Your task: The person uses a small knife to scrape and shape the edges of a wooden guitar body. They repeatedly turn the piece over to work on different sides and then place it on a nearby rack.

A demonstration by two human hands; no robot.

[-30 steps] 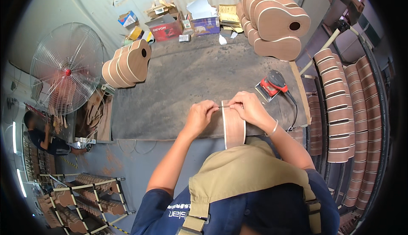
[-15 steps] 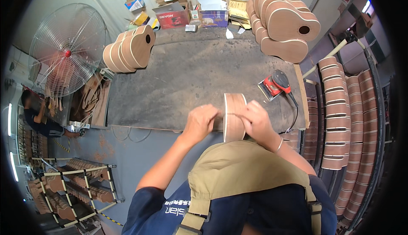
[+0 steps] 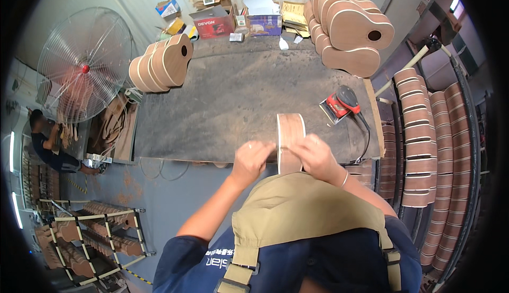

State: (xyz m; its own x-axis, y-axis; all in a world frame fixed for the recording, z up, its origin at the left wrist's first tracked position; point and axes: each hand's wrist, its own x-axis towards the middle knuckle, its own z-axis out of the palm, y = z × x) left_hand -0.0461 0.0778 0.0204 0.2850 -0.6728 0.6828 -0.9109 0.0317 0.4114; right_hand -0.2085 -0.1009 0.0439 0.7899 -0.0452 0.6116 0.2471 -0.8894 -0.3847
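Note:
A small wooden guitar body (image 3: pixel 290 129) stands on edge at the front edge of the workbench, its curved brown side with pale binding strips turned up. Its near end meets my khaki apron (image 3: pixel 313 208). My left hand (image 3: pixel 252 160) is closed in a pinch at the body's left edge. On the other edge, my right hand (image 3: pixel 317 158) is also closed, its fingertips over the side. Something thin may run between the two hands across the wood; it is too small to make out. A red and black power sander (image 3: pixel 342 104) lies right of the body.
The dark workbench (image 3: pixel 228 97) holds guitar bodies (image 3: pixel 164 65) at left and a taller stack (image 3: pixel 355 28) at back right. Boxes (image 3: pixel 212 23) and papers line the back. A large fan (image 3: pixel 85 68) stands left; racks of bodies (image 3: pixel 416 139) flank me. Another person (image 3: pixel 50 144) works far left.
Both hands have shifted slightly toward me along the body's side, and my right hand sits a little closer to the left one. The guitar body stays nearly in place.

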